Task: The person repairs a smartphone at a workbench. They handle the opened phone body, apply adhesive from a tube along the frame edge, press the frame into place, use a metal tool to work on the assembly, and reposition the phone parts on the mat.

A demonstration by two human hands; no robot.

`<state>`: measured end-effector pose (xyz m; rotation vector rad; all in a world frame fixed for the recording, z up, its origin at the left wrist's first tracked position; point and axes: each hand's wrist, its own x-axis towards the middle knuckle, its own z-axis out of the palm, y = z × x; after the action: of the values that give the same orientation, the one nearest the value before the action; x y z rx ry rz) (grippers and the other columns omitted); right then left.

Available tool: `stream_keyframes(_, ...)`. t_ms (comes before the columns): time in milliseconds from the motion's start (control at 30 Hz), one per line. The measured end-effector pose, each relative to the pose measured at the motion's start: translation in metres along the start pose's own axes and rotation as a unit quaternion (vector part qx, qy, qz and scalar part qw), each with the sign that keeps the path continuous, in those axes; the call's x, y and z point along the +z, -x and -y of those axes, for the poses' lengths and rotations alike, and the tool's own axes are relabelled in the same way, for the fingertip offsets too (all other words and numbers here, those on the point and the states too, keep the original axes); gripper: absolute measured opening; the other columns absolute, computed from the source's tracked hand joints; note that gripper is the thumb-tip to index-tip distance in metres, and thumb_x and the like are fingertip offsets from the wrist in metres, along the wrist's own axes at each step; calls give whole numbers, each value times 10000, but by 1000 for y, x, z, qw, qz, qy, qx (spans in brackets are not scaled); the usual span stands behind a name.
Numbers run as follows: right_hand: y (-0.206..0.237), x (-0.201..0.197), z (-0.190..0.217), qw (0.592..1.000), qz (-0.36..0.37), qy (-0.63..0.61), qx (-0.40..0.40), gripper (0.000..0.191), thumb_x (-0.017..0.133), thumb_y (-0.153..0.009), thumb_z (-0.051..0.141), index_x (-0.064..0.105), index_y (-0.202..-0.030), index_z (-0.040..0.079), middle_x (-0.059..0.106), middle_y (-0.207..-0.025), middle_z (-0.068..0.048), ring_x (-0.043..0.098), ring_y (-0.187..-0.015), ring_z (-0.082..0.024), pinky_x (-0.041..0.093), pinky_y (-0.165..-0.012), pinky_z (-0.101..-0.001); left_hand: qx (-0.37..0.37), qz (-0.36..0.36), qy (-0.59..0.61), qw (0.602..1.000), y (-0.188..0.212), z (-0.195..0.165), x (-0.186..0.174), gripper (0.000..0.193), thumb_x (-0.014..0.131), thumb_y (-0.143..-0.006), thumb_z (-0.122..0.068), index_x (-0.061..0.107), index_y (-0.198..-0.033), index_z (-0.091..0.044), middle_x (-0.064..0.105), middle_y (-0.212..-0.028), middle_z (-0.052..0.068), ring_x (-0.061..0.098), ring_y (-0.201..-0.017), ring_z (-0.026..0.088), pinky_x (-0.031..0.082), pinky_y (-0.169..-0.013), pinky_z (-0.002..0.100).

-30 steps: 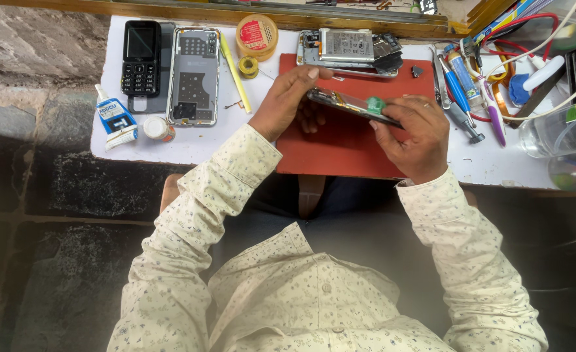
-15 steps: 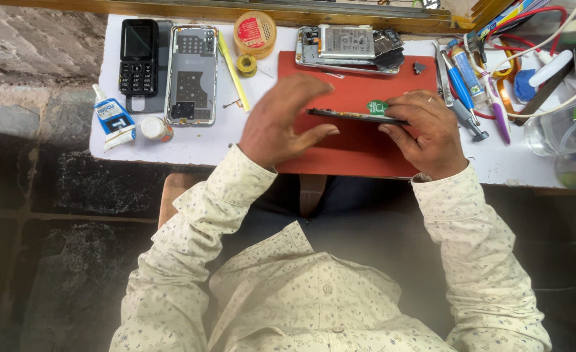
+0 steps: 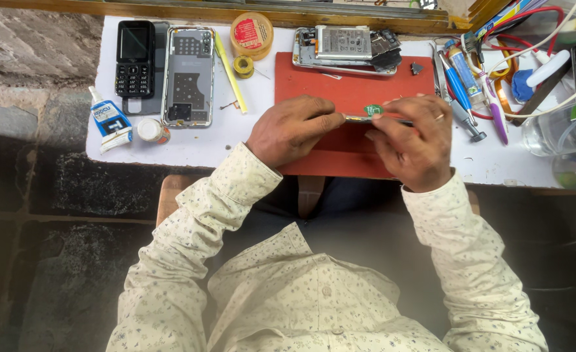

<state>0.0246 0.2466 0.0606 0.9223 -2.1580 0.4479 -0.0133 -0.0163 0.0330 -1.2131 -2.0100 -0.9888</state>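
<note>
A thin phone part (image 3: 374, 116) – seen nearly edge-on, with a green patch on top – is held just above the red work mat (image 3: 353, 163) in the upper middle of the frame. Its long axis runs left to right across the picture, one end toward each hand. The left hand (image 3: 288, 130) pinches the left end between thumb and forefinger; the right hand (image 3: 413, 140) closes its fingers over the right end, hiding most of that side. Both hands are grasping the part.

Above it, at the mat's top edge, lies an opened phone (image 3: 346, 47) with its battery showing. To the right, a cluster of screwdrivers and pens (image 3: 460, 91) lies on the white table (image 3: 203, 143), with red and white cables (image 3: 529, 58) beyond. To the upper left sit a small solder spool (image 3: 243, 65), a round tin (image 3: 251, 34) and a yellow stick (image 3: 228, 62); further left are a clear phone back cover (image 3: 189, 75), a black keypad phone (image 3: 135, 58), a glue tube (image 3: 110, 120) and a small bottle (image 3: 152, 130).
</note>
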Motion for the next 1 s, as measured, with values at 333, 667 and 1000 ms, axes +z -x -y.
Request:
stream_keyframes(333, -6, 9, 6, 1000, 10, 17, -22, 294, 859, -916, 53, 768, -1181, 143, 690, -1166, -26, 643, -1058, -232, 430, -1015, -434, -2, 4, -3, 1000, -1, -1, 1, 305, 734, -886, 8, 683, -1170, -90, 677, -1087, 95, 694, -978, 300, 582, -806, 404)
stream_keyframes(667, -15, 11, 12, 998, 5, 51, -34, 240, 783, -926, -17, 757, -1141, 88, 713, -1080, -54, 653, -947, -250, 480, -923, -413, 1, -11, -23, 1000, -1, -2, 2, 284, 736, -906, 3, 678, -1172, -78, 680, -1102, 98, 701, -986, 295, 590, -813, 394)
stream_keyframes(1000, -19, 6, 15, 999, 3, 32, -42, 253, 776, -895, -60, 739, -1124, 42, 699, -1042, -90, 691, -896, -277, 524, -766, -399, 1, -16, -28, 999, -2, -4, 2, 294, 732, -883, 9, 681, -1160, -75, 681, -1091, 99, 700, -960, 292, 581, -788, 395)
